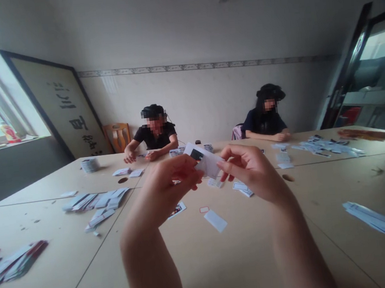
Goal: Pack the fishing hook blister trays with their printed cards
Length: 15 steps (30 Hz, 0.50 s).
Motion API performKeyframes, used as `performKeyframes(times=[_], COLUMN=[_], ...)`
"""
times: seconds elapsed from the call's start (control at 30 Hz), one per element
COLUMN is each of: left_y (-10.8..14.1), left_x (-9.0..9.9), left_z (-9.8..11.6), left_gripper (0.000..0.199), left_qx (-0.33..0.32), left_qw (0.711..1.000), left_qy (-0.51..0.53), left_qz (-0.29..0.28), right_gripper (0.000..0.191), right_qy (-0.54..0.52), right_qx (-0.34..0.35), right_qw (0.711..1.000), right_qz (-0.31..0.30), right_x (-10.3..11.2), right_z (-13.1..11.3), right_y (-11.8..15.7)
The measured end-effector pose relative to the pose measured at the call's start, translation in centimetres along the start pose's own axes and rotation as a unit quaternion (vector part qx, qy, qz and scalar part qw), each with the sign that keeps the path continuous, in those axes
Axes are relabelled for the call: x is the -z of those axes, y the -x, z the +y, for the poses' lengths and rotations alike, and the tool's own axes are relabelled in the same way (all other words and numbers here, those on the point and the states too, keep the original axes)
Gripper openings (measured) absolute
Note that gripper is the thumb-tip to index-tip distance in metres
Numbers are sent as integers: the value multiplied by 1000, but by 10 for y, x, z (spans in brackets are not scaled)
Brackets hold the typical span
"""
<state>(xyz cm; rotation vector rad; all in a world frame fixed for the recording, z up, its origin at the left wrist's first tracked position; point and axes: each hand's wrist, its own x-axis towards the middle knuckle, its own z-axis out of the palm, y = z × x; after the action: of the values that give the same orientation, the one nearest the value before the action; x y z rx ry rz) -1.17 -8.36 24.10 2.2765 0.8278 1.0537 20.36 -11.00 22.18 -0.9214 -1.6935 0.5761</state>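
Note:
Raised above the table, a small white card [210,164] with a dark patch is pinched between both my hands. My left hand [173,175] grips its left edge, thumb and fingers pressed together. On the other edge, my right hand [245,168] pinches the card between thumb and fingertips. Below lie a blank white slip [216,220] and a small red-bordered label [204,209]. A printed picture card [177,209] rests under my left wrist, and a few blue-bordered labels [243,188] sit beside my right hand.
Piles of white slips [95,201] spread at left, with a bundle [19,263] nearer me. Another bundle [370,217] lies at right. Scattered cards [326,146] sit far right. Two people [157,134] work across the wooden table [226,268]. A round stack [90,165] stands far left.

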Motion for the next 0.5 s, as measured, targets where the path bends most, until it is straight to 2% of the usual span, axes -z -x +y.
performKeyframes(times=[0.2, 0.5], left_y=[-1, -6], left_x=[5, 6], left_z=[-5, -3], left_gripper=[22, 20], left_qx=[-6, -13], left_qw=[1000, 999], left_qy=[-26, -7], left_qz=[-9, -29], right_gripper=[20, 19], right_qy=[-8, -18], right_qx=[-2, -14], right_qw=[1000, 1000], right_qz=[6, -4], right_x=[6, 8], right_z=[3, 6], right_y=[0, -2])
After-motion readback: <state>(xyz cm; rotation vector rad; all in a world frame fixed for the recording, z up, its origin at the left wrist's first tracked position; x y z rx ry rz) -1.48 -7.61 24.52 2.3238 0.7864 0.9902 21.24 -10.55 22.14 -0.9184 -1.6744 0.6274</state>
